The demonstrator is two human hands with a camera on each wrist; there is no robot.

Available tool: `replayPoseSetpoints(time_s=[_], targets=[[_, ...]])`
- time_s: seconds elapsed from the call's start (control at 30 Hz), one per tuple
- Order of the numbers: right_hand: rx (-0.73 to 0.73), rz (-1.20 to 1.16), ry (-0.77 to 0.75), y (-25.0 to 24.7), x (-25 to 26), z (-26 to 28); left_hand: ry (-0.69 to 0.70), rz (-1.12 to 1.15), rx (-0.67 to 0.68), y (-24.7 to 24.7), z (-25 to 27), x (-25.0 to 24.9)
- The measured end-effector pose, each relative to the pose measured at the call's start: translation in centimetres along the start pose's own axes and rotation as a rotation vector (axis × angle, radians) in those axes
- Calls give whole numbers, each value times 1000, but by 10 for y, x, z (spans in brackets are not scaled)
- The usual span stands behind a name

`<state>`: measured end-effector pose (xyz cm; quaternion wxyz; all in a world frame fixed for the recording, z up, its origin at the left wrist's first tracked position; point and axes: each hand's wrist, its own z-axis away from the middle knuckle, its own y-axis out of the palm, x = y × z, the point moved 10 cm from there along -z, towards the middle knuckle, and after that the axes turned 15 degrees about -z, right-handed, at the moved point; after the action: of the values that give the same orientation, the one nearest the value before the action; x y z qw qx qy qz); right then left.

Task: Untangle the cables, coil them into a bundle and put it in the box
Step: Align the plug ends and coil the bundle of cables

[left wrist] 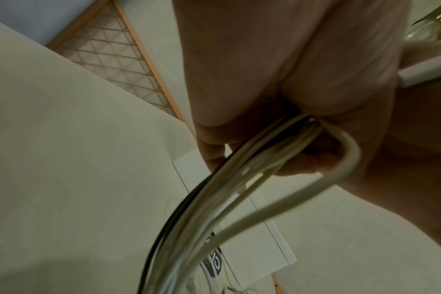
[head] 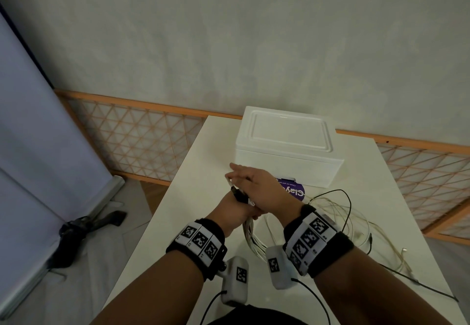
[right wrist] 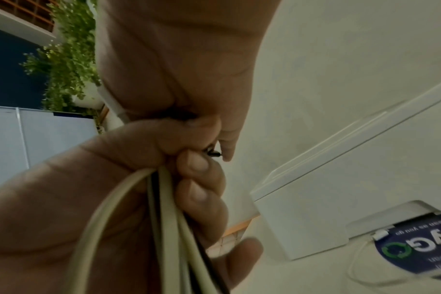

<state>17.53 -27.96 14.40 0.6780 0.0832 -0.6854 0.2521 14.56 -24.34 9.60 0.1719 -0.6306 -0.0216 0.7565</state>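
Observation:
My left hand (head: 235, 207) is a fist that grips a bundle of white cables with one black cable (head: 251, 233) above the white table (head: 193, 197). In the left wrist view the strands (left wrist: 239, 179) pass under my curled fingers (left wrist: 302, 157). My right hand (head: 256, 187) lies on top of the left fist, with its fingers reaching left. It pinches cable ends there, among them a black plug (head: 239, 195). The right wrist view shows its thumb (right wrist: 227, 143) pressed on the strands above the left fist (right wrist: 139, 151). Loose loops (head: 340, 212) trail right. The white box (head: 287, 144) stands behind with its lid on.
A purple card (head: 292, 190) lies against the front of the box. Loose cable ends (head: 404, 249) reach toward the table's right edge. An orange-framed lattice screen (head: 142, 141) runs behind the table. A black object (head: 84, 225) lies on the floor to the left.

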Motion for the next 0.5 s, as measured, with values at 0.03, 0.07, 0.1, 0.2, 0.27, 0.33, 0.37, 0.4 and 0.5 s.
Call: replayPoseSetpoints(time_s=[0.03,0.07,0.1,0.2,0.27,0.33,0.37,0.4,0.5], targets=[[29,38,-2,3,2,1,-2,-19,4,1,1,0],[32,59,-12,3,4,1,-6,-27,6,2,1,1],[0,74,-34,0,6,1,-12,-21,7,2,1,1],[-234,24,-35,-23,6,1,-1,20,32,3,-2,-2],[-278,-119,21,-27,-1,2,13,24,69,5,-2,-4],[-268,-302,19,-24,-2,4,-5,2,110,7,0,-1],[-255,-348,6,-22,0,5,-21,-15,125,9,0,2],[-231,-348,-14,-19,2,6,-32,-28,130,9,1,3],[-74,-137,-116,0,14,9,-21,-83,133,8,2,-2]])
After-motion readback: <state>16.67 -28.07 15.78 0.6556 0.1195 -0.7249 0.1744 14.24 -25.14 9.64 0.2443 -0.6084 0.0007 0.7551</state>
